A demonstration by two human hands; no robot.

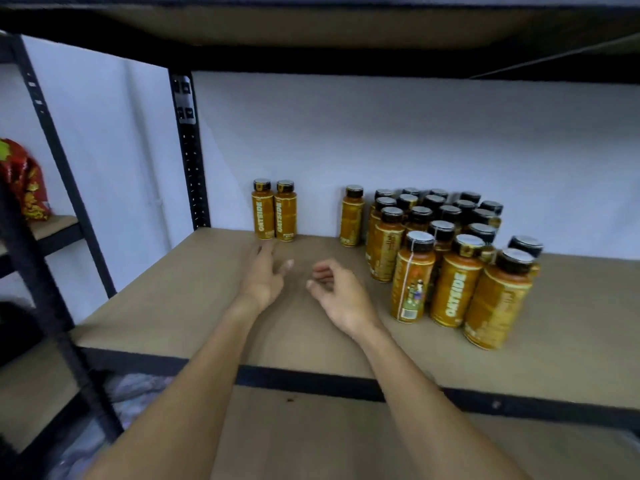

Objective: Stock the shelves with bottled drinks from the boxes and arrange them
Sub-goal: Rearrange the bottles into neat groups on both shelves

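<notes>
Both hands hover over the shelf board [194, 306], side by side w/ a gap between, neither holding anything. L hand [265, 275]: fingers stretched fwd, tips near a pair of bottles [274, 214] standing just ahead; whether they touch is unclear due to blur. R hand [341, 292]: fingers loosely curled, empty. Single bottle [352, 216] stands ahead-right of it. Bottle cluster [450, 265] stands further right, upright, black caps. Red packet [24, 181] sits far left of L hand.
</notes>
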